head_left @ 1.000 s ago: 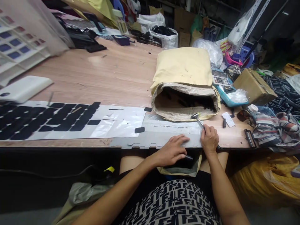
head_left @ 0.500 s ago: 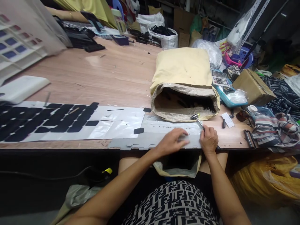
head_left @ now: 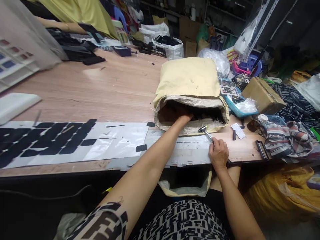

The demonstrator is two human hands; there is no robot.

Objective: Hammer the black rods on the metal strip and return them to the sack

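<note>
My left hand (head_left: pixel 186 117) reaches into the open mouth of a yellow paper sack (head_left: pixel 188 77) lying on the table. Its fingers are hidden in the dark inside, where black pieces show dimly. My right hand (head_left: pixel 219 152) rests at the table's front edge, closed round the handle of a small hammer (head_left: pixel 206 133). The hammer's metal head, with a yellowish face, lies by the sack's lower lip. Under my forearm is a grey-white sheet (head_left: pixel 185 155) along the edge. Below it, a second open bag (head_left: pixel 170 189) hangs at my lap.
Black rounded pads (head_left: pixel 50 143) lie in rows on white sheeting to the left, with one loose pad (head_left: pixel 141 148) nearer. Right of the sack are a calculator (head_left: pixel 228 88), a blue tray (head_left: pixel 240 108), a cardboard box (head_left: pixel 263 95) and a striped cloth (head_left: pixel 287 138).
My left hand has moved from above the sheet forward into the sack's mouth. My right hand keeps the hammer at the same spot. The view has shifted slightly.
</note>
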